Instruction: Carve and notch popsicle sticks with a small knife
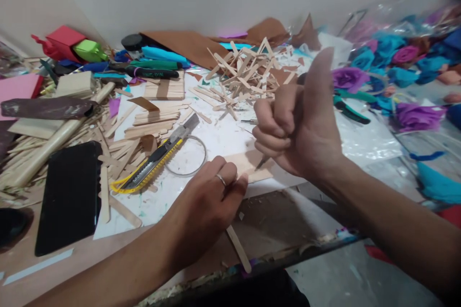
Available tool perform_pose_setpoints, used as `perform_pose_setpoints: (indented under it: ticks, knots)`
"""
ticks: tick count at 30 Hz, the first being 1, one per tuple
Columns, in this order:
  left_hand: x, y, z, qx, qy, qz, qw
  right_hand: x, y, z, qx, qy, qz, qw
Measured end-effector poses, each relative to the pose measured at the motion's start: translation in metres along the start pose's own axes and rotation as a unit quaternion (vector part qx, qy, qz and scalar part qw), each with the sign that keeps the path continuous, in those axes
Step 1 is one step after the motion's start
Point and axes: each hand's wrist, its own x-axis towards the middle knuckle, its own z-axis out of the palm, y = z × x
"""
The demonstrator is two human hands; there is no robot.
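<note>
My left hand point(212, 196) rests knuckles-up on the white work sheet point(223, 139), fingers curled and pressing down on flat wooden sticks point(248, 165) at the table's front. My right hand point(297, 122) hovers just above those sticks as a fist, thumb raised. A thin dark blade tip point(262, 162) pokes out under the fist and touches the wood. A loose stick point(238, 248) lies by my left wrist at the table edge.
A yellow utility knife point(154, 163) and wire ring point(190, 156) lie left of my hands, with a black phone point(70, 196) further left. A heap of cut sticks point(245, 74) sits behind. Paper flowers point(389, 62) and green pliers point(349, 108) are on the right.
</note>
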Motion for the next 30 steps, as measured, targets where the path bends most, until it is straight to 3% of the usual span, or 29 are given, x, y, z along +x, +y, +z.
perform_pose_setpoints:
  ticks: [3, 9, 14, 20, 24, 30]
  knots:
    - [0.000, 0.003, 0.001, -0.052, 0.006, -0.055, 0.997, 0.001, 0.001, -0.003, -0.021, -0.040, 0.005, 0.999]
    - [0.000, 0.006, -0.001, -0.083, -0.015, -0.068, 0.994, -0.001, 0.009, -0.009, -0.053, -0.113, -0.002, 0.992]
    - [-0.001, 0.006, -0.001, -0.086, -0.008, -0.046, 0.995, -0.008, 0.014, -0.006, -0.100, -0.106, -0.034, 0.989]
    - [-0.001, 0.004, -0.002, -0.061, -0.010, 0.008, 0.998, -0.014, 0.014, -0.001, -0.104, -0.078, -0.029, 0.991]
    - [-0.001, 0.004, -0.002, -0.045, -0.008, 0.007, 0.999, -0.014, 0.015, 0.000, -0.096, -0.073, -0.030, 0.992]
    - [0.001, 0.005, -0.006, 0.035, -0.035, 0.069, 0.996, -0.014, 0.016, 0.003, -0.134, -0.071, -0.048, 0.987]
